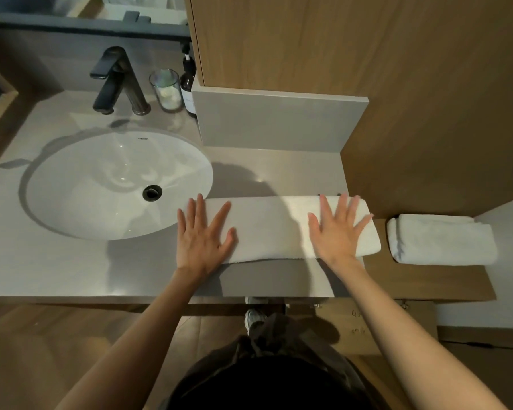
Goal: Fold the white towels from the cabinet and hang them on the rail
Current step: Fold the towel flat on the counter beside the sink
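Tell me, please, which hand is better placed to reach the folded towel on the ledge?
Probably the right hand: it lies on the long towel nearest the folded towel; the left hand is by the sink.

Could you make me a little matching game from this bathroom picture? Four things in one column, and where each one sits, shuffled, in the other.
1. long towel
2. folded towel
3. black tap
4. glass jar

A. on the wooden shelf at the right
B. behind the sink
C. under the left hand and right hand, on the counter
D. between the black tap and a dark bottle

Pairs: 1-C, 2-A, 3-B, 4-D
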Action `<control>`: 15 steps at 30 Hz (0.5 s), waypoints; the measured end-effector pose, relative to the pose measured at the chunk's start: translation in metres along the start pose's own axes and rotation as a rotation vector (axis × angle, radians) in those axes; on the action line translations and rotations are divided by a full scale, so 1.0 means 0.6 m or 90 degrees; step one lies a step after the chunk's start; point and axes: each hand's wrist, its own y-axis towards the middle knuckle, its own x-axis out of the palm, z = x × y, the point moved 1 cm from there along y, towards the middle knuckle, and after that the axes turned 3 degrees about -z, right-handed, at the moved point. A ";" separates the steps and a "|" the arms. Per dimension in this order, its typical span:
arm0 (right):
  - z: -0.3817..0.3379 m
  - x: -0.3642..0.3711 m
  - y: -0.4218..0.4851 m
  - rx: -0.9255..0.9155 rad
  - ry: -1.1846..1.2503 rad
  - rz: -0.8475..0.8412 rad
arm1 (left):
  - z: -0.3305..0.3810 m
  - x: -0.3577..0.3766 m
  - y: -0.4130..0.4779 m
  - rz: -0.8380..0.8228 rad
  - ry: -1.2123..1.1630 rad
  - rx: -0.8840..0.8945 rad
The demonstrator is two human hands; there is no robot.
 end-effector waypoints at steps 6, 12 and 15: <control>-0.194 0.043 -0.040 -0.248 -0.022 -0.003 | 0.000 0.001 -0.001 -0.001 0.007 -0.004; -0.179 0.053 -0.030 -0.281 -0.062 0.008 | -0.003 0.003 -0.001 -0.001 -0.008 -0.003; -0.131 0.046 -0.018 -0.269 -0.036 0.014 | -0.004 0.001 -0.001 0.001 -0.015 -0.003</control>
